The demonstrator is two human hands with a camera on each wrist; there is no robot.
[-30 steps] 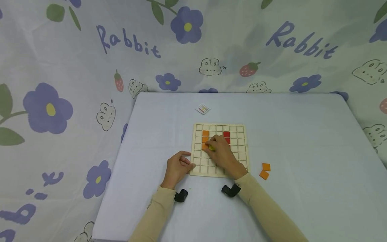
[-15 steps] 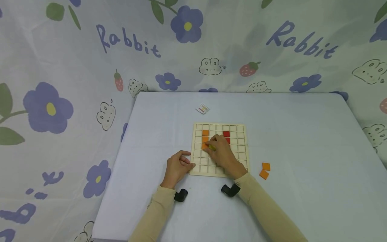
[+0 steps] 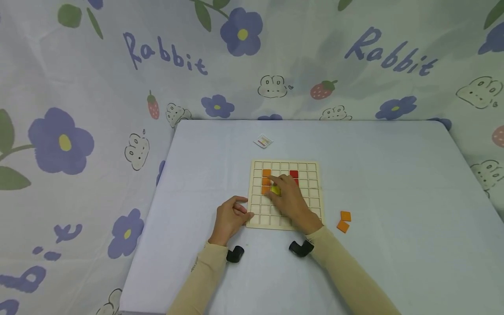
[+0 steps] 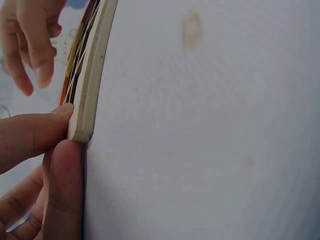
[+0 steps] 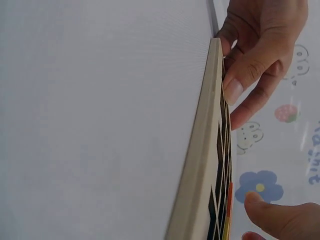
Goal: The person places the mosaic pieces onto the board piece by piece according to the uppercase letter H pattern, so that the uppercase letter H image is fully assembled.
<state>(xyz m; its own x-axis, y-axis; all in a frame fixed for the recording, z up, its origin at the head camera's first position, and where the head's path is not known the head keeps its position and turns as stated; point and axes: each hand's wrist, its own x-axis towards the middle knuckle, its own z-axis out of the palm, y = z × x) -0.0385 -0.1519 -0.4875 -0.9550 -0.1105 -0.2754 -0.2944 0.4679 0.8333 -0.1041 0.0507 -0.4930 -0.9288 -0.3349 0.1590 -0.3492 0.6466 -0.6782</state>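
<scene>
A wooden grid board lies on the white table. My left hand grips its near left corner; in the left wrist view the thumb presses on the top and a finger lies against the edge. Three orange tiles stand in one column of the board. Beside the lowest sits a yellow tile, and red tiles are further right, partly covered. Over the yellow tile my right hand hovers with thumb and forefinger spread apart, holding nothing. What lies under its palm is hidden.
Two loose orange tiles lie on the table right of the board. A small card with a coloured grid pattern lies behind it. A patterned curtain hangs behind the table's far edge.
My right thumb and forefinger have parted and let go of the yellow tile, which now lies flat in the board. The left hand keeps its place on the board.
</scene>
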